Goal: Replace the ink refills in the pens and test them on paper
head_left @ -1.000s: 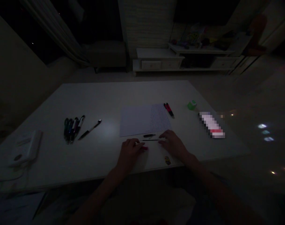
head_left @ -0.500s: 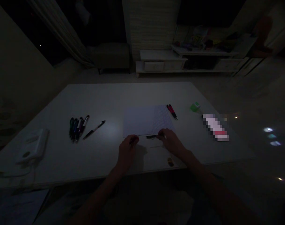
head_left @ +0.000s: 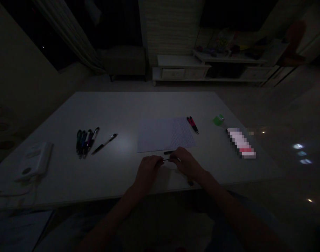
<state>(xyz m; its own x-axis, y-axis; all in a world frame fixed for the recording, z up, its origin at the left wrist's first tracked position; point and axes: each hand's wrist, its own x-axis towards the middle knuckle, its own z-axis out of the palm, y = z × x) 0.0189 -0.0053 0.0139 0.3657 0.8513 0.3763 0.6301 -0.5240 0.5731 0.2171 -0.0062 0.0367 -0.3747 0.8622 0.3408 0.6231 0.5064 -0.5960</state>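
Close together over the near side of the white table (head_left: 123, 112), my two hands meet around a thin dark pen refill (head_left: 166, 160). My right hand (head_left: 185, 161) pinches the refill at its right end. In my left hand (head_left: 148, 169) the fingers are closed at the refill's other end; a red pen barrel seen there earlier is now mostly hidden by them. Just beyond my fingertips lies a black pen part (head_left: 168, 152), partly covered by my right hand. A sheet of paper (head_left: 154, 134), handwritten on its right part, is behind it.
Several pens (head_left: 86, 142) lie bunched at the left, with a single pen (head_left: 104, 144) beside them. Two red-and-black pens (head_left: 192, 125) touch the paper's right edge. Farther right are a green sharpener-like item (head_left: 218, 119) and a phone (head_left: 241, 143). A white power box (head_left: 35, 161) stands at left.
My right hand went to the black pen part, then came back nearer with the refill in its fingers. My left hand, holding the red barrel, lifted and then moved right to meet it.
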